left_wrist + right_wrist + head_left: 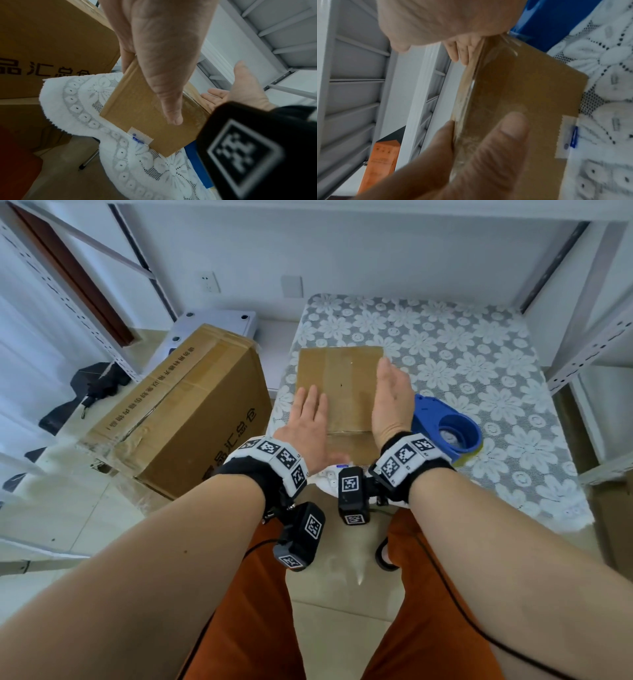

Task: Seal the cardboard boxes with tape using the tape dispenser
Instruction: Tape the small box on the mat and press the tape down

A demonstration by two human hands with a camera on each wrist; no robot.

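**Small box at the near-left edge of the surface, flanked by both hands**

The small cardboard box [339, 388] lies flat on the surface [479, 364], close to its near-left corner, on a white lace cloth [445, 344]. Clear tape runs along the box top and down its near side. A white label with blue print [140, 136] sits at the box's lower edge, against the cloth.

The left hand [306, 419] rests on the left part of the box top with fingers straight and together; the thumb [171, 108] reaches down over the near side. It grasps nothing. The right hand [392, 402] stands edge-on at the right side of the box, fingers extended, palm facing left, nothing held. Whether the palm touches the box cannot be told.

The blue tape dispenser [448, 429] lies on the surface just to the right of the right wrist, near the front edge. The wrist covers its left part, and its tape roll is hard to make out.

A large cardboard box [185, 412] with printed characters stands on the floor against the left edge of the surface. White metal shelving [582, 337] borders the right edge. The right wrist view is blurred; an orange carton [383, 162] shows there, its text unreadable.
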